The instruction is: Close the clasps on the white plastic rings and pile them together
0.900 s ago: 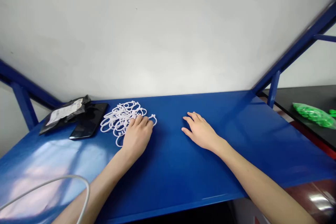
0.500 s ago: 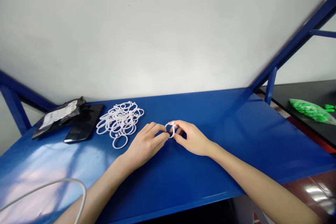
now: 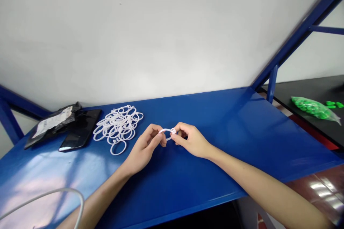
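Between my two hands is a white plastic ring (image 3: pixel 167 130) with a small eyelet at its right end, held just over the blue table (image 3: pixel 204 179). My left hand (image 3: pixel 147 145) pinches the ring's left side between thumb and fingers. The eyelet end sits in the closed thumb and fingers of my right hand (image 3: pixel 191 139). To the left of my left hand lies a heap of similar white rings (image 3: pixel 119 123), with one ring (image 3: pixel 118 147) at its near edge.
A black phone-like slab (image 3: pixel 80 130) and a black plastic parcel (image 3: pixel 53 123) lie at the far left. A pale cable (image 3: pixel 48 194) loops across the front left. Blue frame bars flank the table. On a black surface at right rests a bag of green pieces (image 3: pixel 313 108).
My left hand has shifted its grip to the ring's left side and turned, with fingers curled. The ring has tilted flatter and now spans between both hands. The view has shifted slightly.
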The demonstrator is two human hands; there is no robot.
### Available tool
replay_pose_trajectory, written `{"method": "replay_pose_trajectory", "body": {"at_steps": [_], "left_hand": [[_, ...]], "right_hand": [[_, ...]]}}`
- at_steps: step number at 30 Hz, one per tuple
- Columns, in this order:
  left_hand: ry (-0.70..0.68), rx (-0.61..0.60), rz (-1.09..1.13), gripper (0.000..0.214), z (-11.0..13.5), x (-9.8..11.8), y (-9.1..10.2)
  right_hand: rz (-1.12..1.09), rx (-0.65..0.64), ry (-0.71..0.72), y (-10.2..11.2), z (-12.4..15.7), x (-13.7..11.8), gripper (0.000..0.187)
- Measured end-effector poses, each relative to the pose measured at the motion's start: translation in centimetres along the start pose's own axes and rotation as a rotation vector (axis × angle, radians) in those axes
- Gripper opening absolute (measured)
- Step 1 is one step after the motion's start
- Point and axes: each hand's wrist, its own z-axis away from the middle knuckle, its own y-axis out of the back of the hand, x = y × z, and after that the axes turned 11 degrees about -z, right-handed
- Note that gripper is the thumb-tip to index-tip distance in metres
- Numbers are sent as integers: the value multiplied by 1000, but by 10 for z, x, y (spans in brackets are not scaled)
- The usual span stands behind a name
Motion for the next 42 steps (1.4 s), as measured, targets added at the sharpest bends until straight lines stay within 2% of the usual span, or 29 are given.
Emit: {"method": "replay_pose_trajectory", "body": {"at_steps": [6,16,20,33,42], "left_hand": [[29,4,8,28,-4,-8,-4],[87,78,-66,25,-3,-2,0],[75,120,-7,22,-1,1,-5],[49,144,14,16,0,6,-9],[-9,149,-159,17,2,3,-7]], "right_hand": [[-12,-9,-36,-2,2,0,13],[-71,34,29,-3,3,-3,15],[45,-4,81,-3,3,-6,12],[330,-65,280,-1,7,-7,14],[419,-89,254,0,8,-10,18]]}}
